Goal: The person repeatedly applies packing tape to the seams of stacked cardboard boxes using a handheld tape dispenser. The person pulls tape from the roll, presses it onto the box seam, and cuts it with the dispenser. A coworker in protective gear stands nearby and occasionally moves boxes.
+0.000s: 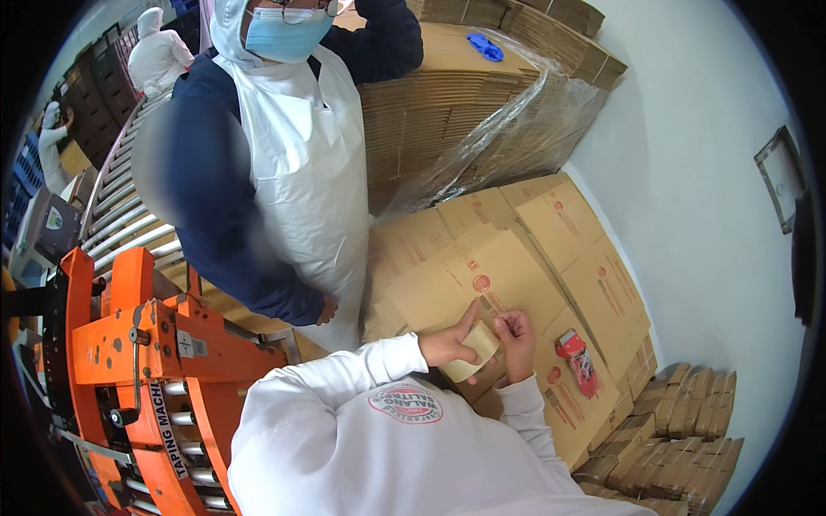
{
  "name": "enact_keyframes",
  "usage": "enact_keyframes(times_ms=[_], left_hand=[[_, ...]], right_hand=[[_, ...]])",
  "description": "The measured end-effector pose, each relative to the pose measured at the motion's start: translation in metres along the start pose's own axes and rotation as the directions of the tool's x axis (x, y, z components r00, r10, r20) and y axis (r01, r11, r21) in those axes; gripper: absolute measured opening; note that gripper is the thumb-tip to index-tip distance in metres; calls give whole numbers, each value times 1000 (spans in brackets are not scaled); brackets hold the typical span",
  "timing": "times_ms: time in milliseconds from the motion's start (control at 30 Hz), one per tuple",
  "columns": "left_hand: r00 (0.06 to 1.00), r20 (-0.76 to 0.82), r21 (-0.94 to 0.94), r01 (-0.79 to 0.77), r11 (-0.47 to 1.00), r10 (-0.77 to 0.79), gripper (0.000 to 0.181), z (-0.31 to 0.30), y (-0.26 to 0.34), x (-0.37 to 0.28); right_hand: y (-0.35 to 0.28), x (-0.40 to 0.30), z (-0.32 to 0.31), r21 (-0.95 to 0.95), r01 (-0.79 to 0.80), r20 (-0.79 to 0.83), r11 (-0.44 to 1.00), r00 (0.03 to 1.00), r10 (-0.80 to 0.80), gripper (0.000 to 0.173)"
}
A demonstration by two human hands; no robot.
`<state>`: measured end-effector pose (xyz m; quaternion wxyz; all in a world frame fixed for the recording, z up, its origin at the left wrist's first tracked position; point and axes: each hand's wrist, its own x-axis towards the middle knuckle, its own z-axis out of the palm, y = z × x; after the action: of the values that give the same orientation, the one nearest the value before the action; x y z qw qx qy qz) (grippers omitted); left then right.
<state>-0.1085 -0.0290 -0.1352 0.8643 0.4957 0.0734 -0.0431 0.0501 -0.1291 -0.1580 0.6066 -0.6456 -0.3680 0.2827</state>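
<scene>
My left hand (450,343) grips a wide roll of packing tape (474,353), thumb across its side. Close against the roll's right edge is my right hand (517,337), its thumb and fingertips pinched together near the tape; whether a tape end sits between them is too small to tell. Below both hands lie flat printed cardboard cartons (510,271), stacked in layers. A red hand-held tape dispenser (577,362) rests on the cartons to the right of my right hand, touched by neither hand.
An orange taping machine (116,348) stands at left, joined to a roller conveyor (122,193). A masked co-worker in a white apron (310,168) stands opposite. Plastic-wrapped flattened cartons (445,122) bear a blue glove (485,47). Bundled cardboard (684,451) lies at lower right by the wall (684,213).
</scene>
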Motion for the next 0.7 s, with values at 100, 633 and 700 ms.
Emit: enact_keyframes(times_ms=[100,633,700], left_hand=[[921,-78,572,-271,774,381,102,-32,-35,-8],[-438,328,377,873,309,837,46,-158,143,-222],[-493,356,305,864,400,794,46,-148,142,-194]], right_hand=[[-5,-1,2,-57,12,45,998,999,-9,7],[45,27,9,391,20,-89,920,996,16,3],[50,28,4,437,-101,-7,894,993,116,3]])
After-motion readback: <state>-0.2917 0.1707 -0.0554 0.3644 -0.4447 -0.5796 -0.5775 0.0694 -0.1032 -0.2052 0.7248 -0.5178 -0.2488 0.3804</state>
